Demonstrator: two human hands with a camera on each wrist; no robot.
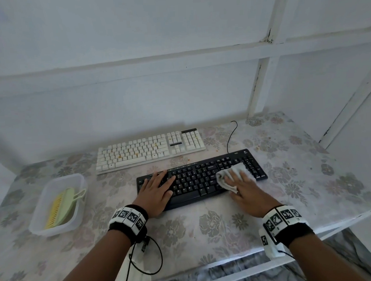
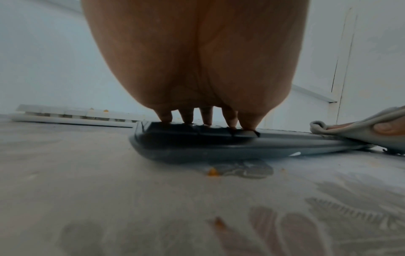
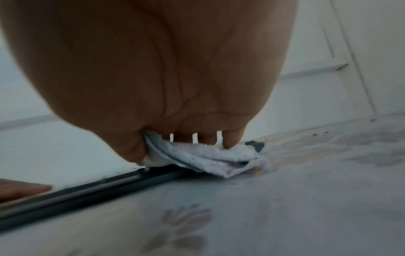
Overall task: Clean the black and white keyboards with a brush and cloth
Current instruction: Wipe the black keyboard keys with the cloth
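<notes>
Wiping from the head view, our right hand (image 1: 241,188) presses the cloth (image 1: 231,176) flat-fingered on the black keyboard (image 1: 201,178), right end; our left hand (image 1: 157,191) steadies it, grip flat. Short firm strokes suit; logo unreadable. Left wrist: fingertips (image 2: 165,116) on keys. Right wrist: thumb tucks cloth.

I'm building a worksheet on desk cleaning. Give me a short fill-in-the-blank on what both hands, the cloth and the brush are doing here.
1. The right hand presses a white cloth onto the ____ keyboard.
2. The left hand rests flat on that keyboard's ____ end.
3. The yellow-bristled green brush lies in a clear plastic ____.
4. Orange crumbs dot the cream-white keyboard, which lies ____ the other one.

Missing words: black; left; tub; behind
</notes>
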